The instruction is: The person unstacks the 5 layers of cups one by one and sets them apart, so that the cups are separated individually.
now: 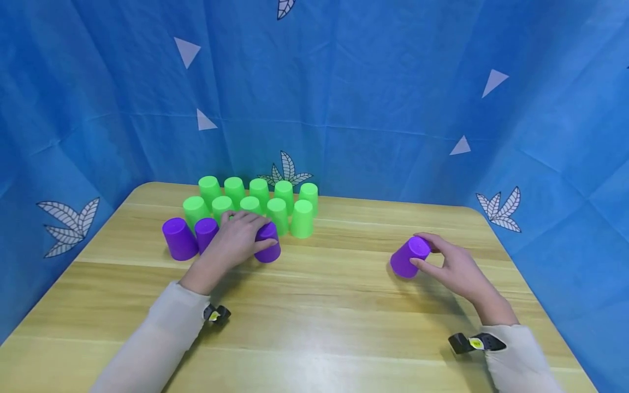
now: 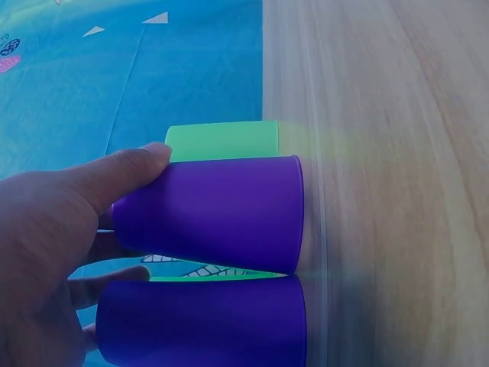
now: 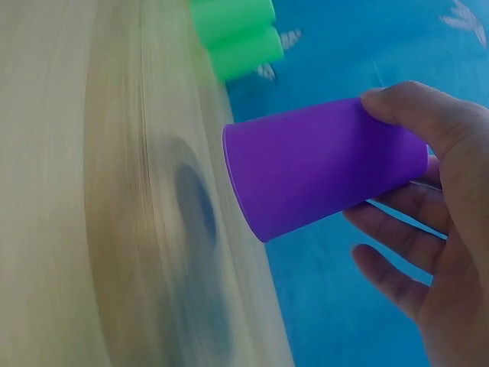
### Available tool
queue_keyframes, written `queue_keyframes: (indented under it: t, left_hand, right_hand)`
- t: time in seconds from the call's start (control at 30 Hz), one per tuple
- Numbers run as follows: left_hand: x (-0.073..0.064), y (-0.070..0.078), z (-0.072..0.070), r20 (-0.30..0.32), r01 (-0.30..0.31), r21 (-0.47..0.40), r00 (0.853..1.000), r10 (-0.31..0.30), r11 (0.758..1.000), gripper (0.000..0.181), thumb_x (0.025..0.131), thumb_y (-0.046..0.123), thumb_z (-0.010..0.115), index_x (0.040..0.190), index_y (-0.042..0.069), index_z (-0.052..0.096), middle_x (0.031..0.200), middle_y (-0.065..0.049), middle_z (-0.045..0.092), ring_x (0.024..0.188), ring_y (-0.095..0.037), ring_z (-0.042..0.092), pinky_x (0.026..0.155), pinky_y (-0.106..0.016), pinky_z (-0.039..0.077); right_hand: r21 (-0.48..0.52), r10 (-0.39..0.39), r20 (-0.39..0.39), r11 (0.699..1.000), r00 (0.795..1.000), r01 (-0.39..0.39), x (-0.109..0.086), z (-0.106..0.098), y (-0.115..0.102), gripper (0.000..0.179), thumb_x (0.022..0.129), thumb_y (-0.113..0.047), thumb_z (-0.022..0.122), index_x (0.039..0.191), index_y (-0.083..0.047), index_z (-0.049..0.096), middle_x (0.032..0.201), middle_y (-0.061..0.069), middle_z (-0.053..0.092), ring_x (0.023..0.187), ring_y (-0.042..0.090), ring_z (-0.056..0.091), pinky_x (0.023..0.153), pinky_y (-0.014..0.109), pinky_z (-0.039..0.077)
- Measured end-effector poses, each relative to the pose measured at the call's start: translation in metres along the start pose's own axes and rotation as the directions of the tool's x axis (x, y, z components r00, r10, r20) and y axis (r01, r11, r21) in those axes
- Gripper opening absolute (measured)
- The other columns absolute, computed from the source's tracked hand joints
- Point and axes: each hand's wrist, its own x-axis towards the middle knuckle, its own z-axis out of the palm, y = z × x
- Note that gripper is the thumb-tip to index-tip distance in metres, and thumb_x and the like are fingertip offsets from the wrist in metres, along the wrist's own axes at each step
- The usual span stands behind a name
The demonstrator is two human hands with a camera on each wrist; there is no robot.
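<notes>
My left hand (image 1: 237,238) pinches an upside-down purple cup (image 1: 268,248) at the right end of a purple row, with the thumb on its near side. In the left wrist view this purple cup (image 2: 214,214) stands beside another purple cup (image 2: 202,321), which the hand mostly hides in the head view. Farther left are two purple cups, one at the end (image 1: 179,240) and a partly covered one (image 1: 205,233). My right hand (image 1: 459,270) grips a separate purple cup (image 1: 409,258) between thumb and fingers. This cup (image 3: 321,168) is tilted, mouth downward, its rim raised off the table.
Upside-down green cups stand in two rows behind the purple ones, a front row (image 1: 302,219) and a back row (image 1: 283,192). The wooden table (image 1: 314,316) reaches back to a blue cloth (image 1: 344,98) that also hangs at both sides.
</notes>
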Motion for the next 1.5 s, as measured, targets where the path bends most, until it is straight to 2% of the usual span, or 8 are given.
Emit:
queue_keyframes:
  t: [0.2, 0.43, 0.6, 1.17, 1.5]
  left_hand:
    - [0.001, -0.002, 0.001, -0.006, -0.008, 0.009, 1.000, 0.008, 1.000, 0.059, 0.089, 0.051, 0.067, 0.130, 0.009, 0.062, 0.125, -0.015, 0.063, 0.119, -0.037, 0.052, 0.095, -0.059, 0.032]
    - [0.001, -0.001, -0.003, 0.015, 0.003, -0.029, 1.000, -0.003, 1.000, 0.064, 0.088, 0.054, 0.067, 0.134, 0.010, 0.060, 0.129, -0.016, 0.060, 0.122, -0.038, 0.050, 0.095, -0.060, 0.032]
    - [0.001, -0.001, -0.006, 0.014, -0.009, -0.038, 1.000, 0.009, 0.999, 0.063, 0.088, 0.054, 0.067, 0.133, 0.010, 0.060, 0.129, -0.015, 0.060, 0.121, -0.038, 0.050, 0.094, -0.059, 0.034]
    - [0.001, -0.003, -0.006, 0.004, -0.039, -0.033, 0.999, 0.039, 0.999, 0.052, 0.090, 0.049, 0.067, 0.126, 0.012, 0.066, 0.125, -0.010, 0.064, 0.120, -0.034, 0.052, 0.093, -0.055, 0.036]
    - [0.000, -0.004, -0.006, 0.006, -0.052, -0.028, 0.999, 0.052, 0.998, 0.052, 0.090, 0.046, 0.068, 0.127, 0.011, 0.065, 0.127, -0.011, 0.063, 0.122, -0.034, 0.052, 0.093, -0.057, 0.036]
  right_hand:
    - [0.046, -0.051, 0.019, 0.998, 0.998, 0.050, 0.025, 0.019, -0.024, 0.059, 0.089, -0.037, 0.072, 0.137, -0.009, 0.053, 0.118, 0.012, 0.067, 0.106, 0.035, 0.063, 0.083, 0.056, 0.050]
    - [0.124, -0.109, 0.033, 0.987, 0.994, 0.104, 0.049, 0.040, -0.055, 0.057, 0.088, -0.034, 0.073, 0.136, -0.009, 0.054, 0.117, 0.011, 0.067, 0.105, 0.034, 0.064, 0.085, 0.055, 0.050]
    - [0.167, -0.116, 0.058, 0.980, 0.992, 0.105, 0.064, 0.054, -0.076, 0.057, 0.089, -0.035, 0.073, 0.136, -0.010, 0.054, 0.118, 0.008, 0.067, 0.107, 0.032, 0.063, 0.089, 0.054, 0.049]
    - [0.189, -0.142, 0.110, 0.975, 0.984, 0.120, 0.102, 0.103, -0.132, 0.057, 0.089, -0.040, 0.071, 0.136, -0.012, 0.055, 0.113, 0.002, 0.068, 0.106, 0.020, 0.062, 0.090, 0.042, 0.049]
    - [0.207, -0.134, 0.138, 0.973, 0.981, 0.104, 0.117, 0.128, -0.147, 0.054, 0.088, -0.040, 0.072, 0.133, -0.015, 0.056, 0.109, -0.003, 0.067, 0.101, 0.014, 0.062, 0.086, 0.035, 0.050]
